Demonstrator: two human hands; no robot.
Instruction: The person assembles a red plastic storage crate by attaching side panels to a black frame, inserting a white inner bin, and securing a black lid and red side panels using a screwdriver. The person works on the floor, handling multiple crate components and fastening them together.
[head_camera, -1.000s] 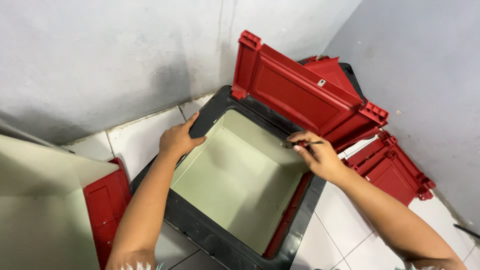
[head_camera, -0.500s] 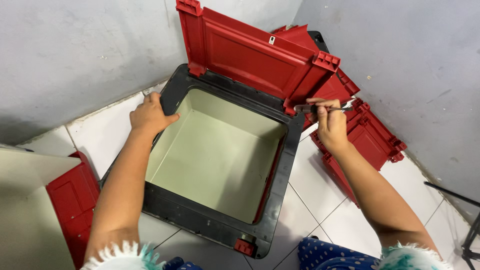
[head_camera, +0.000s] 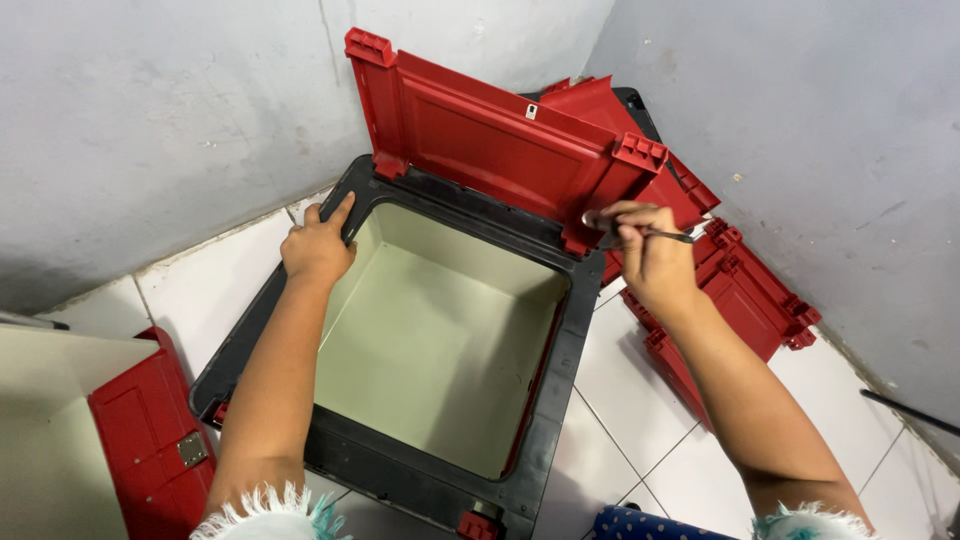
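While the left hand (head_camera: 318, 250) lies spread on the box rim (head_camera: 560, 400), the right hand (head_camera: 650, 255) pinches a thin tool (head_camera: 655, 233) — beside the red lid (head_camera: 490, 165).

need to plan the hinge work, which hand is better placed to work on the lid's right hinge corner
Right: the right hand already holds a thin metal tool beside that corner, while the left hand rests on the box's black rim.

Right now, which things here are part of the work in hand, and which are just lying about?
In hand:
- black-rimmed box, steadied by left hand
- its raised red lid
- thin metal tool in right hand

Lying about:
- red panels by the wall
- red box at left
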